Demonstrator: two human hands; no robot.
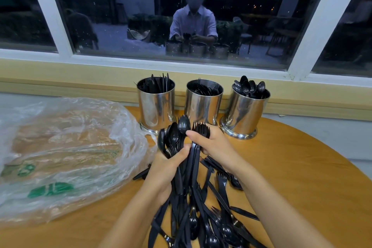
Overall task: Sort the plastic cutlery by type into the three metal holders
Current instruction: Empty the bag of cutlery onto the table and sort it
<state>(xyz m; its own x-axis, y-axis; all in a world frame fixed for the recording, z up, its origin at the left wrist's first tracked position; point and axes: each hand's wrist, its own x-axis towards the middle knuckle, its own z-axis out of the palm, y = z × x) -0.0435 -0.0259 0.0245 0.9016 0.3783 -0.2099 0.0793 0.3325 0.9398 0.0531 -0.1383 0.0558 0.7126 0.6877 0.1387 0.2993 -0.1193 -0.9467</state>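
Three shiny metal holders stand in a row at the table's far edge. The left holder [156, 104] has black knives in it, the middle holder [203, 102] black forks, the right holder [246, 110] black spoons. My left hand [167, 169] grips a bunch of black spoons [174, 137], bowls pointing up. My right hand [213, 143] holds a bunch of black forks [201, 130], tines up. Both hands meet just in front of the middle holder. A loose pile of black plastic cutlery [205, 217] lies on the wooden table below my hands.
A crumpled clear plastic bag [66, 153] with green print covers the left part of the round wooden table [291, 177]. Behind the holders run a yellow sill and a dark window [181, 16] that reflects a person.
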